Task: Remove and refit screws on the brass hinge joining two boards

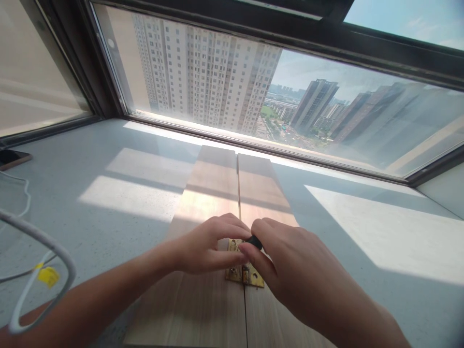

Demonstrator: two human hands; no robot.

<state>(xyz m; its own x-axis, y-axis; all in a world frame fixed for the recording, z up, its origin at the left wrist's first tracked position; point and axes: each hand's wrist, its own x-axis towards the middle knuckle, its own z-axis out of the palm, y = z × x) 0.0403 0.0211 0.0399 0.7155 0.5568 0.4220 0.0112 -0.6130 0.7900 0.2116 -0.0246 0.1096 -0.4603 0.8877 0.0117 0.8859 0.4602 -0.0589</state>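
Two pale wooden boards [212, 193] lie side by side on a grey sill, a narrow seam between them. A brass hinge [243, 275] sits across the seam near me. My left hand [206, 246] rests on the left board with its fingers curled over the hinge's left leaf. My right hand [286, 268] is closed round a small black tool handle [254, 240] held upright over the hinge; the tool's tip is hidden by my fingers.
A wide window [290, 106] with dark frame runs along the back, tower blocks outside. White cables [39, 270] with a yellow tag [48, 275] loop at the left. A dark flat object [12, 158] lies at the far left edge. Grey sill surface [362, 232] spreads on both sides.
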